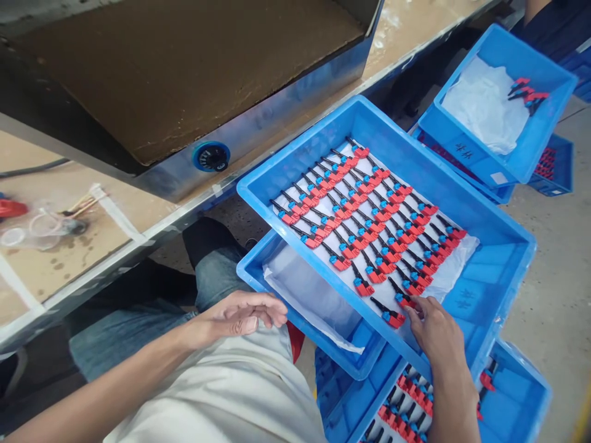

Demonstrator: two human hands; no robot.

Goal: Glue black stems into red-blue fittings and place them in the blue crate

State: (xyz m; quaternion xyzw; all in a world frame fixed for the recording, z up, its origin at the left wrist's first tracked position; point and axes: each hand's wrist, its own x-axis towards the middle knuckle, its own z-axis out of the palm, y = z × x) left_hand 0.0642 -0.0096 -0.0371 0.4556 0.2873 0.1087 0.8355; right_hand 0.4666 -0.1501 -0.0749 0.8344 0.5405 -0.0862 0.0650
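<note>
My right hand (436,329) reaches into the near corner of a large blue plastic tray (496,252). Its thumb and fingertips pinch the red end of a small red, blue and black part (399,295). Beside that hand lies another such part (388,315), its black stem pointing up and left. Rows of the same parts (392,212) cover the white paper sheet (455,271) in the tray. My left hand (249,314) hovers over my lap, left of the tray, fingers loosely curled and nothing visible in it.
Under the tray sits another blue tray (369,360) with white paper, above a lower crate of similar parts (406,409). A metal box with a dial (211,157) stands on the workbench (115,209). More blue crates (503,144) are at the upper right, near another person.
</note>
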